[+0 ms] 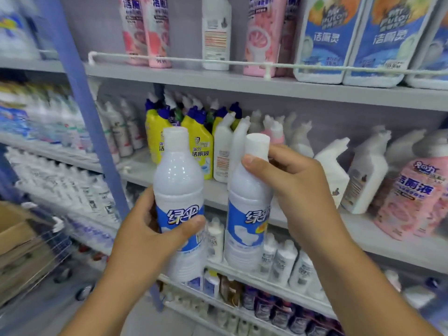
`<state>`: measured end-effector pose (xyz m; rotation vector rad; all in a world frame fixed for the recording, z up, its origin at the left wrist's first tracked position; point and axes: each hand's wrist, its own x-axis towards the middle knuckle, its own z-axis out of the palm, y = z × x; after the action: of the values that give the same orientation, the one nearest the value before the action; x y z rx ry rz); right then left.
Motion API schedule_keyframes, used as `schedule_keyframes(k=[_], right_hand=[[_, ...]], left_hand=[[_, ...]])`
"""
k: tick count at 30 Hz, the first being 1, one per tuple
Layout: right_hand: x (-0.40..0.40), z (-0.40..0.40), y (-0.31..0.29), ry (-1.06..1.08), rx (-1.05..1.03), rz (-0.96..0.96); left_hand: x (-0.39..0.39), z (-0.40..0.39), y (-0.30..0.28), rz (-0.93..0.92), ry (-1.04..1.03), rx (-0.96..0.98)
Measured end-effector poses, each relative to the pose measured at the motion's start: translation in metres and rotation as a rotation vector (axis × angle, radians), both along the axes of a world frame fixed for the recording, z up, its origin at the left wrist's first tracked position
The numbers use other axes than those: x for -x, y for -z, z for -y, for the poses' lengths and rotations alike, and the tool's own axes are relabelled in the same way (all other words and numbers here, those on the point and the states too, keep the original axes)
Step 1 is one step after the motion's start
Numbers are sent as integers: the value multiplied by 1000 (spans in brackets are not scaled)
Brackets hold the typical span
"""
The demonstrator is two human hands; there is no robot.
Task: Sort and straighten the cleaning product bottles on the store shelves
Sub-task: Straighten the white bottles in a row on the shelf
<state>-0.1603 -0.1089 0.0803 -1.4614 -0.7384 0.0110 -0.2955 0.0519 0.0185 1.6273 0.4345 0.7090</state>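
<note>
While both hands grip them, two white bottles [179, 190] (blue labels) stand upright.

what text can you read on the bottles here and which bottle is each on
"绿伞", partly covered: bottle in the left hand, held by the left hand
"绿", rest cut off: bottle in the right hand, held by the right hand
"洁厕液": yellow bottle
"洁厕液": pink bottle
"洁厕灵" and "Putoi" (uncertain): blue-labelled bottles on the top shelf
"99.9%" (uncertain): top pink bottle
Fine print, back labels and lower shelf bottles: too blurred to read.
</note>
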Motion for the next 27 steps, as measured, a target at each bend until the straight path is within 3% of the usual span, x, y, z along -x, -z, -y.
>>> schedule_keyframes(k=[15, 27], right_hand=[[85, -250, -69, -50, -108, 11], [72, -419, -127, -303, -199, 6]], left_hand=[[103, -263, -55, 80, -84, -65], [83, -418, -116, 207, -187, -155]])
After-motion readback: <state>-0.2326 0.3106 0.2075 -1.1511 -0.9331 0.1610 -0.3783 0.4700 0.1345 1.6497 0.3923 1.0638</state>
